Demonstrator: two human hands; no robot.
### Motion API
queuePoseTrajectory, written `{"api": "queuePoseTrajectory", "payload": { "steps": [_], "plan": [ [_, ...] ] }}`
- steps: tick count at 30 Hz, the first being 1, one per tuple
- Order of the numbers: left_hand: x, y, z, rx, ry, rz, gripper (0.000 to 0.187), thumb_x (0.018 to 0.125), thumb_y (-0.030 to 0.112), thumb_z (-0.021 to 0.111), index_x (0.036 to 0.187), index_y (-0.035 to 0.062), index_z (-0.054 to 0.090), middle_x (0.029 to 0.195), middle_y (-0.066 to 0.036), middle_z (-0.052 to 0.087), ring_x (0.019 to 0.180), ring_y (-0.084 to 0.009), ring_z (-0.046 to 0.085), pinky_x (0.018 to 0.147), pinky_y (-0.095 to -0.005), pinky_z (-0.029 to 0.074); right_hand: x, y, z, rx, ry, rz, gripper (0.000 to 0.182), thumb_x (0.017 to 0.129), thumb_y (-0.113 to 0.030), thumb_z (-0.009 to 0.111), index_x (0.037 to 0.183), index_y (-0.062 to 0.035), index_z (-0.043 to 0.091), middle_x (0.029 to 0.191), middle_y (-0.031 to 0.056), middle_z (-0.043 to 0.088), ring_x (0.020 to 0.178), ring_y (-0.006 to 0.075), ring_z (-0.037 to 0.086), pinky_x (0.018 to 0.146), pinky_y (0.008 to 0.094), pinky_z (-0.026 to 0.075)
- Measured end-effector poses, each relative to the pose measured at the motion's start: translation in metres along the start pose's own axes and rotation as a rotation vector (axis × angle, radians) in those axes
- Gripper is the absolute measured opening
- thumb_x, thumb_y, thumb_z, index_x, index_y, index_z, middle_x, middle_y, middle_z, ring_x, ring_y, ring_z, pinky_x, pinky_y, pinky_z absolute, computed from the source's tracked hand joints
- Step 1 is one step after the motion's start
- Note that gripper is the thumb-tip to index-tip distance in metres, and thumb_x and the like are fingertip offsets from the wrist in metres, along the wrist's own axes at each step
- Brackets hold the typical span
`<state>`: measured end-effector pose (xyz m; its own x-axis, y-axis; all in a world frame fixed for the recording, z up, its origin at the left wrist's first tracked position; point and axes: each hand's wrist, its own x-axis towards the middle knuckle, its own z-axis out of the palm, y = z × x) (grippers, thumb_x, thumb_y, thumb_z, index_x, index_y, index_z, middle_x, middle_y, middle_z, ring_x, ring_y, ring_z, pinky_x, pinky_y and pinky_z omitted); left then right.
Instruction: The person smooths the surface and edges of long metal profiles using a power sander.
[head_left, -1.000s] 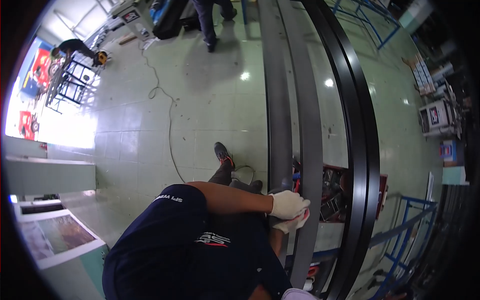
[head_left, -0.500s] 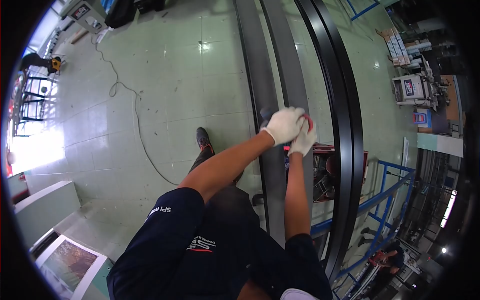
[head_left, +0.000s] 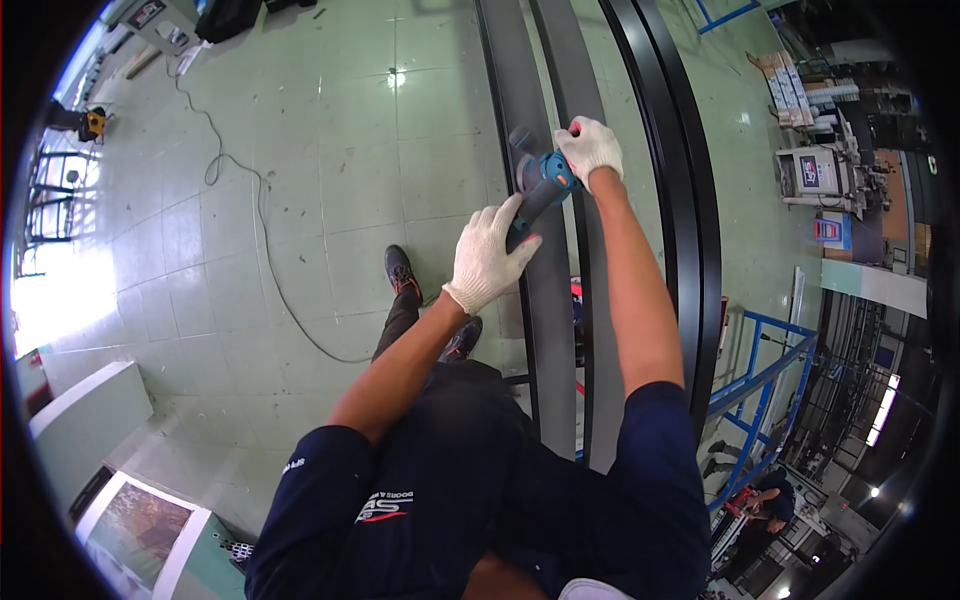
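Note:
A teal-and-dark angle grinder (head_left: 557,172) lies slantwise over the long grey metal profiles (head_left: 553,290), its disc blurred. In a white knitted glove, my left hand (head_left: 485,258) holds the rear of the grinder's body, with thumb on one side and fingers on the other. My right hand (head_left: 592,148), gloved too, is closed at the grinder's head. Something red shows by its fingers; I cannot make out what. A dark knob or handle (head_left: 521,138) sticks out on the far side of the grinder.
Two glossy black profiles (head_left: 690,220) run along the right. Blue metal stands (head_left: 765,370) are beyond them, with a co-worker (head_left: 770,500) at lower right. A cable (head_left: 262,235) trails across the tiled floor (head_left: 330,150). A white machine (head_left: 815,172) stands at far right.
My hands were together over the near part of the profiles. They have parted: the left is back at the grinder's rear, the right farther forward. The grinder now shows farther away.

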<state>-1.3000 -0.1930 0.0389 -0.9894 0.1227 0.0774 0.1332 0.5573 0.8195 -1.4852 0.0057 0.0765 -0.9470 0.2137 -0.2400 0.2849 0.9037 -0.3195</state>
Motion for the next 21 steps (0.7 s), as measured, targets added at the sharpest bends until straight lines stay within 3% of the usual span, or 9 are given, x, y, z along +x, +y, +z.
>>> {"api": "queuePoseTrajectory", "payload": {
  "steps": [3, 9, 13, 16, 20, 21],
  "plan": [
    [-0.007, -0.007, 0.000, 0.060, -0.095, -0.017, 0.066, 0.101, 0.040, 0.080, 0.157, 0.0088, 0.061, 0.119, -0.021, 0.078, 0.116, -0.0424, 0.074, 0.099, -0.0524, 0.059, 0.008, -0.004, -0.001, -0.252, -0.083, -0.054, 0.032, 0.093, -0.037, 0.071, 0.106, -0.0127, 0.085, 0.108, 0.0177, 0.085, 0.107, 0.0405, 0.082, 0.097, 0.0491, 0.064],
    [-0.034, 0.001, -0.011, 0.042, -0.255, -0.122, 0.065, 0.102, 0.050, 0.080, 0.150, 0.0096, 0.065, 0.105, -0.022, 0.082, 0.102, -0.0445, 0.080, 0.086, -0.0543, 0.061, -0.037, 0.045, 0.002, -0.279, -0.151, -0.028, 0.040, 0.098, -0.045, 0.065, 0.103, -0.0129, 0.088, 0.110, 0.0208, 0.084, 0.109, 0.0434, 0.080, 0.097, 0.0511, 0.063],
    [-0.072, 0.010, -0.014, 0.088, -0.385, -0.065, 0.070, 0.097, 0.058, 0.083, 0.144, 0.0083, 0.069, 0.103, -0.022, 0.082, 0.097, -0.0441, 0.080, 0.083, -0.0534, 0.063, -0.110, 0.080, 0.004, -0.203, -0.175, -0.014, 0.050, 0.102, -0.051, 0.060, 0.101, -0.0094, 0.087, 0.112, 0.0255, 0.082, 0.110, 0.0467, 0.079, 0.099, 0.0552, 0.061],
    [-0.106, 0.018, -0.008, 0.100, -0.460, 0.009, 0.071, 0.095, 0.059, 0.084, 0.142, 0.0069, 0.070, 0.103, -0.021, 0.082, 0.093, -0.0447, 0.080, 0.083, -0.0540, 0.063, -0.167, 0.108, 0.009, -0.162, -0.232, 0.057, 0.057, 0.106, -0.056, 0.055, 0.107, -0.0080, 0.085, 0.115, 0.0277, 0.081, 0.113, 0.0486, 0.077, 0.101, 0.0571, 0.060],
    [-0.135, 0.040, 0.005, 0.085, -0.541, 0.172, 0.065, 0.098, 0.052, 0.082, 0.143, 0.0079, 0.067, 0.115, -0.021, 0.078, 0.103, -0.0408, 0.079, 0.086, -0.0519, 0.063, -0.237, 0.143, 0.017, -0.122, -0.263, 0.154, 0.058, 0.111, -0.056, 0.052, 0.110, -0.0072, 0.083, 0.116, 0.0281, 0.080, 0.115, 0.0509, 0.075, 0.102, 0.0599, 0.058],
    [-0.137, 0.050, 0.009, 0.149, -0.660, 0.198, 0.062, 0.100, 0.048, 0.081, 0.145, 0.0099, 0.063, 0.115, -0.019, 0.074, 0.104, -0.0402, 0.077, 0.087, -0.0515, 0.063, -0.254, 0.151, 0.021, -0.106, -0.257, 0.173, 0.057, 0.111, -0.056, 0.053, 0.111, -0.0072, 0.083, 0.116, 0.0274, 0.080, 0.116, 0.0508, 0.075, 0.102, 0.0601, 0.058]
  ]
}}
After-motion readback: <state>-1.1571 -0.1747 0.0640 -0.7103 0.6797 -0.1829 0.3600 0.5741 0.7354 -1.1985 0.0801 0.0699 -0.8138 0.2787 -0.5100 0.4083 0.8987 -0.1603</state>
